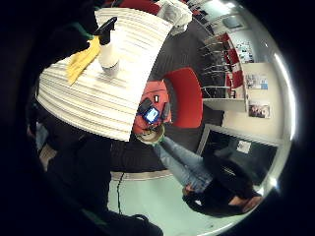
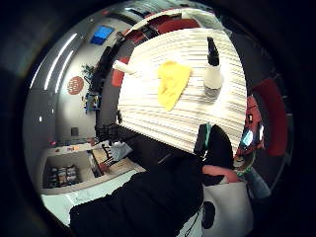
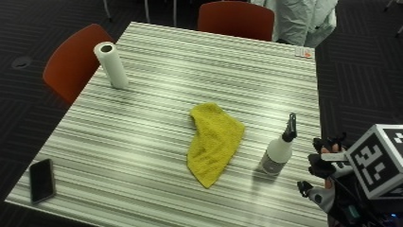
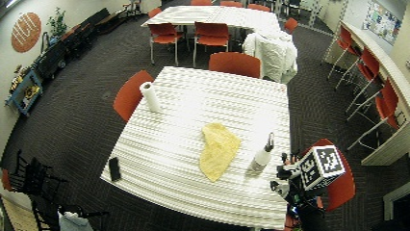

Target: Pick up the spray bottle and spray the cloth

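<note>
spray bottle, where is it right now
In the outside view the white plastic spray bottle with a black nozzle stands upright on the striped table, between the yellow cloth and the gloved right hand.

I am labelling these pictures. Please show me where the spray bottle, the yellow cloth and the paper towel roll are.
spray bottle (image 3: 277, 153): outside view, white body.
yellow cloth (image 3: 214, 142): outside view, middle of the cloth.
paper towel roll (image 3: 112, 66): outside view, side of the upright roll.

On your table (image 3: 163, 71) you have one spray bottle (image 3: 277, 152), one yellow cloth (image 3: 214, 142), one paper towel roll (image 3: 110, 65) and one phone (image 3: 42, 180), with two red chairs (image 3: 234, 19) pulled up beside it.
</note>
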Demonstrator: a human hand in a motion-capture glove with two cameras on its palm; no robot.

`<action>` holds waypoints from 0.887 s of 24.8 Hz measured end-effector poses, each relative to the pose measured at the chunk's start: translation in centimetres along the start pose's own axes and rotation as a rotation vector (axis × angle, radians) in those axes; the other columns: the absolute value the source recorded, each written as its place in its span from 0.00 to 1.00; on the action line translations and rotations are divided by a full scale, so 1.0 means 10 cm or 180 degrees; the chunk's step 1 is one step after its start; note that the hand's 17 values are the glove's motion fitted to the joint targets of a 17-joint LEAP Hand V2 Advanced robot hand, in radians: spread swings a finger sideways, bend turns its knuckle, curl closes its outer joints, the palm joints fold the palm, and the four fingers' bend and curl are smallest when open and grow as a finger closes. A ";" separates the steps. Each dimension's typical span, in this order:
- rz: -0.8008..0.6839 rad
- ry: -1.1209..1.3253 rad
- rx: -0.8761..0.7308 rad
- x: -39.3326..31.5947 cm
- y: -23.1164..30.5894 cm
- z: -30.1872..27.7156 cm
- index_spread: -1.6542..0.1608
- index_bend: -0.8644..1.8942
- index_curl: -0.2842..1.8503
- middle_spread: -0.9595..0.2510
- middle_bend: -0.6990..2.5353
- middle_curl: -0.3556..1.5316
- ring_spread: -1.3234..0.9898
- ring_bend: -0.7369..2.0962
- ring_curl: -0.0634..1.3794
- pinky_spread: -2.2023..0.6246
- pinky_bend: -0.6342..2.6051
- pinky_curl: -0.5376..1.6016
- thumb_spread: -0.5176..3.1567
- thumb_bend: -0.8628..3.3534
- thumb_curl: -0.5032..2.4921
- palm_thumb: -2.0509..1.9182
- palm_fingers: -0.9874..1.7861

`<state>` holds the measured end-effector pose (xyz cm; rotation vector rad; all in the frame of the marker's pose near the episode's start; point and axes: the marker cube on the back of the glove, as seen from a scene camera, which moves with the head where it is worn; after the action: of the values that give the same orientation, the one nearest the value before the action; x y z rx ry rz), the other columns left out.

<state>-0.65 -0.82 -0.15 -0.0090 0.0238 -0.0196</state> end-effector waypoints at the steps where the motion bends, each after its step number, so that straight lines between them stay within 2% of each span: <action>1: -0.0009 -0.0013 0.0006 -0.01 -0.01 0.00 0.73 0.37 0.23 0.81 0.27 0.27 0.61 0.41 0.20 0.82 0.37 0.39 0.39 0.28 0.27 0.69 0.49; 18: -0.0039 -0.0209 0.0000 -0.08 -0.08 0.11 0.72 0.37 0.26 0.81 0.27 0.30 0.61 0.41 0.24 0.83 0.38 0.41 0.42 0.25 0.30 0.70 0.48; 22: 0.0024 -0.0945 0.0002 -0.09 -0.11 0.24 0.72 0.36 0.26 0.82 0.27 0.31 0.61 0.41 0.24 0.83 0.38 0.42 0.42 0.24 0.31 0.70 0.48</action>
<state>-1.47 -1.90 2.29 -0.0112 -0.2731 -0.0105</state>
